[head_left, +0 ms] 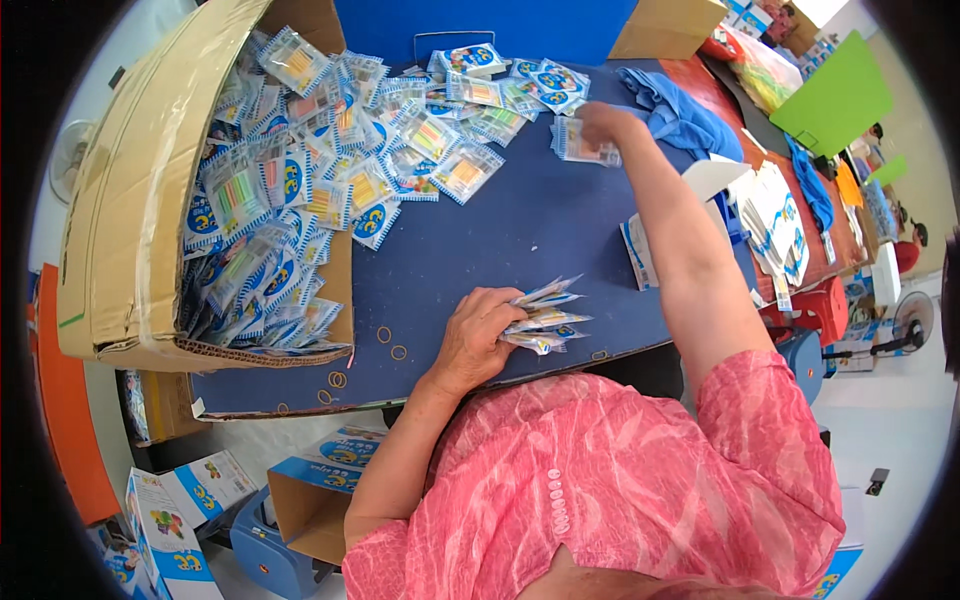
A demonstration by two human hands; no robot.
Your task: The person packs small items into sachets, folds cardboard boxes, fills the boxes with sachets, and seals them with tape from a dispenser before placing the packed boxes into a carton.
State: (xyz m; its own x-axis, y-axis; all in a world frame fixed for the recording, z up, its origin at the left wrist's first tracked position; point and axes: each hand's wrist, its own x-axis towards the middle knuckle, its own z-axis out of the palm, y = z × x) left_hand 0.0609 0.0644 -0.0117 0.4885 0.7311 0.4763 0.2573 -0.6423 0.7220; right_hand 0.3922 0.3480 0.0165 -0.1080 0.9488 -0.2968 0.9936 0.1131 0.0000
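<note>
My left hand (474, 338) rests near the table's front edge, closed round a small stack of clear-and-blue plastic packets (548, 318). Their ends stick out to the right of my fingers. Farther out, my right hand (609, 126) grips a packet (574, 142) at the right of the pile; the hand partly covers it. Loose packets (430, 138) with coloured sticks inside spread over the back of the blue tabletop (450, 235). Many more packets (240, 190) fill a tipped cardboard box (125, 210) on the left, whose open side faces the table.
Several rubber bands (338, 380) lie at the front left edge. A blue cloth (685, 112) sits beyond my right arm. Beneath that forearm stands a small white-and-blue carton (638, 252). A blue bin (490, 25) stands at the back. Open cartons (310, 500) sit below the table's left side.
</note>
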